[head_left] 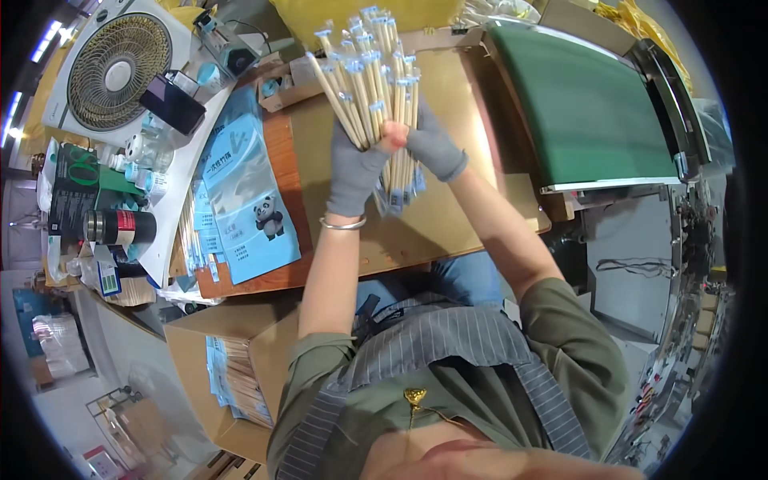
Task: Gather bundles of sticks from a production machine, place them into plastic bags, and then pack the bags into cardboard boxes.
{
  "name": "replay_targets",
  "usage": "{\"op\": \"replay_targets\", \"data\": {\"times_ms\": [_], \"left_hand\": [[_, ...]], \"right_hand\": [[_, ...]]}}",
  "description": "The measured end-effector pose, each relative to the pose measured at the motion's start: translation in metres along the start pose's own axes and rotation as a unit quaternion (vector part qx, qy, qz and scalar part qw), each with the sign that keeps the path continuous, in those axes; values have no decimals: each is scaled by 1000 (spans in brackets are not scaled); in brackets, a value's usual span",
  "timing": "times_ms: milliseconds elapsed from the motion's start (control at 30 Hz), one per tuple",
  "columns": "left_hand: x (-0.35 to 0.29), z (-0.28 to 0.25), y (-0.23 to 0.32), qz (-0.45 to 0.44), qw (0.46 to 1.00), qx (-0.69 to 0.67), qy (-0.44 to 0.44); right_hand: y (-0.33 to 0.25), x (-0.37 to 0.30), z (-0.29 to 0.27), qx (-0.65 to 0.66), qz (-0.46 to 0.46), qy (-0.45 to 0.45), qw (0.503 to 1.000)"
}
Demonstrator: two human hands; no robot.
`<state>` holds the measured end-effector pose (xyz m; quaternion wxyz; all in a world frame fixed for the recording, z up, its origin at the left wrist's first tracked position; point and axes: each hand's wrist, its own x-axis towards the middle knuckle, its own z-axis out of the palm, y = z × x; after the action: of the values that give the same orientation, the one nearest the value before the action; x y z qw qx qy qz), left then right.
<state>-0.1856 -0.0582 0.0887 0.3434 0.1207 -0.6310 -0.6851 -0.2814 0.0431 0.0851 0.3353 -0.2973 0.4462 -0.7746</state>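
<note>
Both of my hands, in grey gloves that leave fingertips bare, grip one thick bundle of wrapped chopsticks (374,88) over the table. The sticks are pale wood in clear sleeves with light blue printed ends; they stand roughly upright and fan out at the top. My left hand (356,168) wraps the bundle's left side, a bangle at its wrist. On the right side my right hand (432,144) closes round it, thumbs nearly meeting in front. To the left lie blue and clear plastic pouches (260,204) with a panda print, flat on the table.
A green conveyor belt (584,112) stands to the right. On the left, a white shelf holds a fan (118,74), a phone (173,104) and a black thermos (120,227). Below left, a cardboard box (188,352) contains packed pouches of chopsticks. The brown tabletop (320,256) lies before me.
</note>
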Motion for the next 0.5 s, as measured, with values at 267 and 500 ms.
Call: {"op": "replay_targets", "data": {"times_ms": [267,500], "left_hand": [[-43,-35,-13,-94,982,36,-160],[-120,-31,15,-222,925,-227,-207]], "right_hand": [[-2,-43,-2,-171,-59,-120,976],[-35,-87,61,-218,-38,-93,971]]}}
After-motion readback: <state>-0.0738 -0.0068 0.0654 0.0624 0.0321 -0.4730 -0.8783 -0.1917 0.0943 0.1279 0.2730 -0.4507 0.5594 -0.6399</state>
